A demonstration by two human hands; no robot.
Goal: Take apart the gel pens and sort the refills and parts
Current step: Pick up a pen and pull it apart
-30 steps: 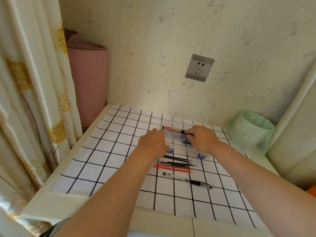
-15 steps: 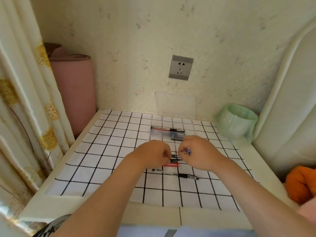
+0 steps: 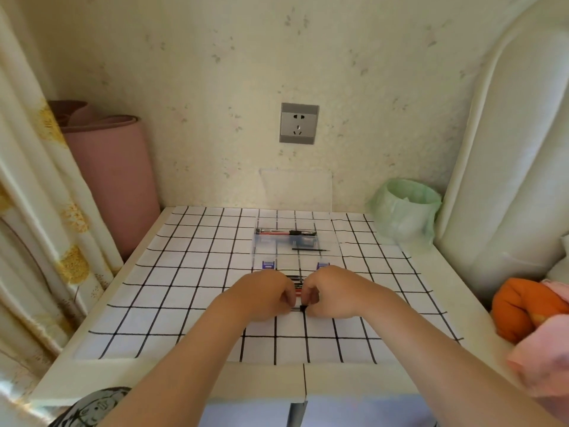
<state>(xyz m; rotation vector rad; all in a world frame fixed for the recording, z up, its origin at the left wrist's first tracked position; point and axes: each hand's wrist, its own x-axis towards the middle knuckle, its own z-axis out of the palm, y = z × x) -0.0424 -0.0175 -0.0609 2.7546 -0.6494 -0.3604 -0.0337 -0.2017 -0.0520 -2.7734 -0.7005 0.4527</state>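
Both hands meet over the middle of the gridded table (image 3: 184, 272). The left hand (image 3: 264, 295) and right hand (image 3: 332, 295) each curl their fingers around an end of 1 gel pen (image 3: 301, 308), of which only a short dark stretch shows between them. Loose black and red refills (image 3: 297, 284) lie just behind. Toward the back edge a clear box (image 3: 254, 252) holds pens (image 3: 286, 232) and 1 black refill (image 3: 309, 249).

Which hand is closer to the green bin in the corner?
The right hand. The green bin sits beyond it to the right; the left hand is farther left, both gripping one gel pen.
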